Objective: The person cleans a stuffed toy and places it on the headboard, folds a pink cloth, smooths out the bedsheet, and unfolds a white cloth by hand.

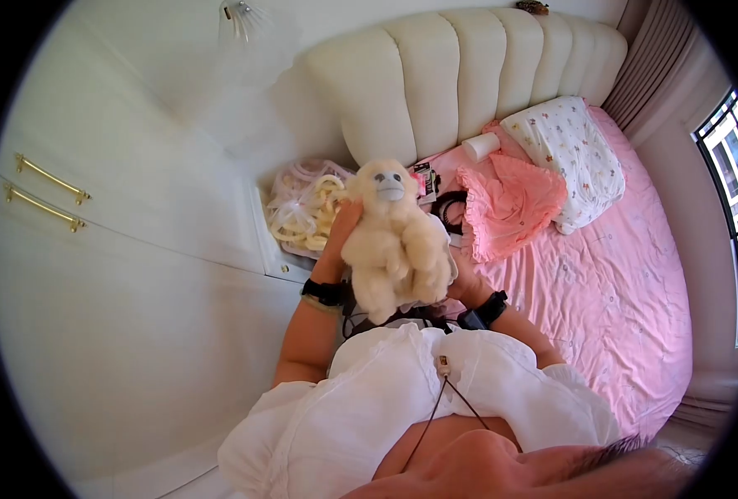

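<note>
A cream plush monkey (394,237) with a grey-blue face is held upright in front of my chest, its face turned up toward me. My left hand (346,223) grips it at the side just below the head, with the fingers partly behind its back. Low on the opposite side, my right hand (466,281) is curled against the toy, and its fingertips are hidden behind the fur. A bit of white material shows between that hand and the plush. Both wrists wear black bands.
Left of the toy, a clear bag (298,204) of pale looped items sits on a white bedside cabinet (261,220). The pink bed (610,308) holds a ruffled pink cloth (510,204), a patterned pillow (564,158) and a white roll (480,147). White cupboard doors (136,333) stand at left.
</note>
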`<state>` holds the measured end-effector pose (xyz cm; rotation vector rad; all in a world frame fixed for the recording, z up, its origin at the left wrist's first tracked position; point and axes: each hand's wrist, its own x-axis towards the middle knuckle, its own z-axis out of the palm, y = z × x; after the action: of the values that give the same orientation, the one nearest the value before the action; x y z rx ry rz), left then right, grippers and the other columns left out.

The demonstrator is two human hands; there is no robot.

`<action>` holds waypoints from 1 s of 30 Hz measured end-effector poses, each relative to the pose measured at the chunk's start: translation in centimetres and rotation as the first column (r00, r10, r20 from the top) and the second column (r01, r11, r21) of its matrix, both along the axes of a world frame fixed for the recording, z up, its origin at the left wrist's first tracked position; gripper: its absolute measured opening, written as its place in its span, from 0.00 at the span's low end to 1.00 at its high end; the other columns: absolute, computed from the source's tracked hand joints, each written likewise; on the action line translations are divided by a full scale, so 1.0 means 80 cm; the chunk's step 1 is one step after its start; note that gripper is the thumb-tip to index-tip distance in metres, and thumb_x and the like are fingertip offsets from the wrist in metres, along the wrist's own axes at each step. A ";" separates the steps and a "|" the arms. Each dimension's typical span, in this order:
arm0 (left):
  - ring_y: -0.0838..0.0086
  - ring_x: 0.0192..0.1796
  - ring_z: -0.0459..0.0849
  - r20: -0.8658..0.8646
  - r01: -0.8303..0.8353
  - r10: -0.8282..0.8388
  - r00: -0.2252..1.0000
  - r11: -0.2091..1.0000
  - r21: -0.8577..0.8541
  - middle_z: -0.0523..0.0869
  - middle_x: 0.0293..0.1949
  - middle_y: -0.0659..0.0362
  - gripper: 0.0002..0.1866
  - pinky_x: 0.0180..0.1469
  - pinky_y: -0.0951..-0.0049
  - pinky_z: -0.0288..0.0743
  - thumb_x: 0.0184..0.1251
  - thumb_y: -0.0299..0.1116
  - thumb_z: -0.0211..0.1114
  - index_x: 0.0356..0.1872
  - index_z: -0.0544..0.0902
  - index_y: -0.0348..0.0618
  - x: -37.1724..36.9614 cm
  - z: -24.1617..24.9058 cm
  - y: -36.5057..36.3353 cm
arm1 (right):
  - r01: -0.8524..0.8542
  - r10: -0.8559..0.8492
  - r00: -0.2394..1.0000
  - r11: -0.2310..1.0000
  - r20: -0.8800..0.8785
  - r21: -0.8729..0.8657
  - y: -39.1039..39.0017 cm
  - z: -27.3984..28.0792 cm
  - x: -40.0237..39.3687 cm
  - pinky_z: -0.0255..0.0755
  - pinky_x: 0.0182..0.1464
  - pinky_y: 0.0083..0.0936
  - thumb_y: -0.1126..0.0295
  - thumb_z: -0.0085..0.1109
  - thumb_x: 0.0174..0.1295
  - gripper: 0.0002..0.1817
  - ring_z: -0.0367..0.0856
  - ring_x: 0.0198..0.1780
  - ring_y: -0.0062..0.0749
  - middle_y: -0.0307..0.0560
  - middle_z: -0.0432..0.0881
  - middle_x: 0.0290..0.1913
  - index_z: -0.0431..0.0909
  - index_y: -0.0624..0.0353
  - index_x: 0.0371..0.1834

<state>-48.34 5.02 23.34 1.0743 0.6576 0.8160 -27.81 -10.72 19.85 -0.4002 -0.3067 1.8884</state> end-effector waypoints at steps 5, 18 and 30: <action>0.69 0.57 0.77 -0.023 0.195 -0.200 0.979 0.970 -0.149 0.79 0.55 0.56 0.25 0.59 0.67 0.72 0.61 0.29 0.66 0.60 0.72 0.36 -0.037 0.058 -0.056 | 0.073 -0.040 0.881 0.996 0.471 -0.050 0.003 0.027 -0.018 0.75 0.55 0.32 0.64 0.50 0.69 0.20 0.81 0.52 0.32 0.46 0.81 0.53 0.72 0.60 0.60; 0.70 0.54 0.80 -0.221 -0.035 0.101 0.970 0.958 0.285 0.81 0.53 0.55 0.32 0.57 0.69 0.75 0.44 0.21 0.73 0.57 0.75 0.36 -0.048 0.043 -0.058 | -0.284 -0.822 0.021 0.541 0.569 0.792 0.077 0.151 -0.056 0.65 0.63 0.36 0.80 0.56 0.57 0.21 0.74 0.59 0.44 0.54 0.77 0.56 0.75 0.63 0.56; 0.69 0.55 0.80 -0.226 -0.191 0.298 0.927 0.897 0.398 0.82 0.53 0.55 0.35 0.58 0.70 0.73 0.45 0.32 0.78 0.58 0.75 0.38 -0.053 0.067 -0.044 | -0.568 -0.893 -0.159 0.432 0.422 0.700 0.073 0.184 -0.087 0.66 0.62 0.42 0.84 0.61 0.37 0.34 0.70 0.63 0.52 0.53 0.69 0.66 0.75 0.60 0.57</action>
<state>-52.55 1.47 28.67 1.4897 0.9198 1.0457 -34.74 -4.92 34.58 -1.0438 -2.1231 0.0923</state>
